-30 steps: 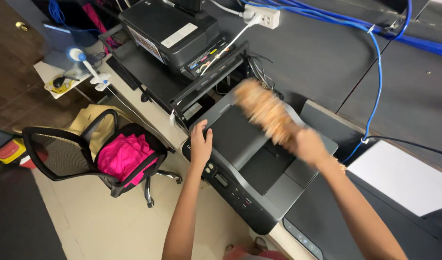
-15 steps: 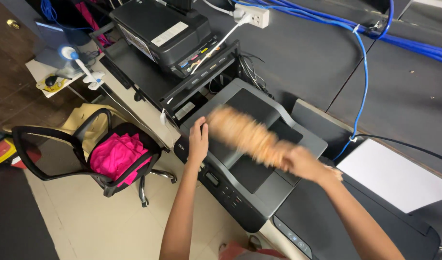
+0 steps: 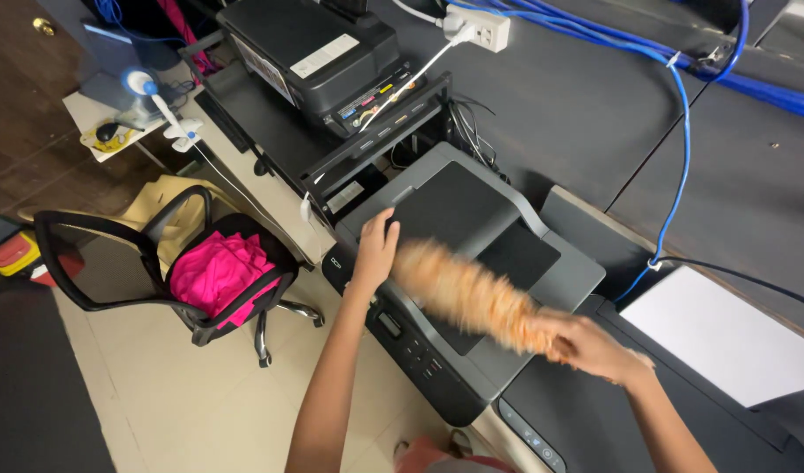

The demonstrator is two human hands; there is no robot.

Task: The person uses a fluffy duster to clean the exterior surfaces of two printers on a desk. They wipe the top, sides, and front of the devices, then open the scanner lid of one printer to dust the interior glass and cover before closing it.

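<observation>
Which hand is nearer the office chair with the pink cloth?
Left. The left hand rests on the front corner of the grey printer, the side facing the office chair. The right hand, holding the orange duster, is at the printer's far side.

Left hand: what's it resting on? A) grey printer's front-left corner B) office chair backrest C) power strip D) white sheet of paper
A: the left hand lies flat on the grey printer at its front-left corner, while the right hand grips the orange duster across its top.
</observation>
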